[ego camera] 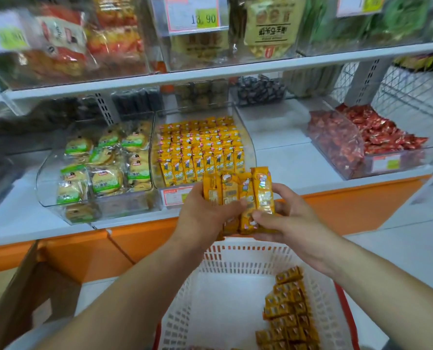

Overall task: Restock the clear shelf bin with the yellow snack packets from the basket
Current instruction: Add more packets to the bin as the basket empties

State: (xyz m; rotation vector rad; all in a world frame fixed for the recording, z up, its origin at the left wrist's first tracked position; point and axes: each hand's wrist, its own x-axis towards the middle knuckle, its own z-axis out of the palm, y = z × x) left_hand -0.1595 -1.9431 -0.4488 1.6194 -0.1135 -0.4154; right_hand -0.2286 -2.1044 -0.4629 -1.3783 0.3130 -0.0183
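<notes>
1. Shelving unit, white deck (281, 157) with an orange front panel (349, 205). It runs from 9 o'clock to 3 o'clock across the view.
2. Upper tier, 12 o'clock. It holds clear-fronted compartments of bagged snacks, blurred. A price tag (197, 16) reads 13.90.
3. White slotted basket (235, 258), 6 o'clock, below the deck edge. A loose heap of yellow packets (288, 311) lies along its 3 o'clock wall, and the rest of the floor is bare white.
4. Cardboard box (21, 294), 8 o'clock, brown, with its flap up against the orange panel.
5. Clear bin of red packets (377, 137), 2 o'clock, on the deck and well apart from item 7.
6. Clear bin of green-labelled cakes (104, 168), 9 o'clock, side by side with item 7.
7. Clear shelf bin (247, 145), centre of the deck. It has a curved transparent side wall and a label strip on its front. Yellow snack packets (200, 147) stand upright inside it in close rows, filled from back to front.
8. Left hand (205, 215), just toward 6 o'clock from centre. Its fingers are curled round the held bundle from the 9 o'clock side.
9. Right hand (288, 218). Thumb and fingers pinch the same bundle from the 3 o'clock side.
10. Held bundle (232, 190), about four yellow packets, upright and side by side. It is gripped between both hands, in front of the shelf bin's front edge and above the basket's far rim.
</notes>
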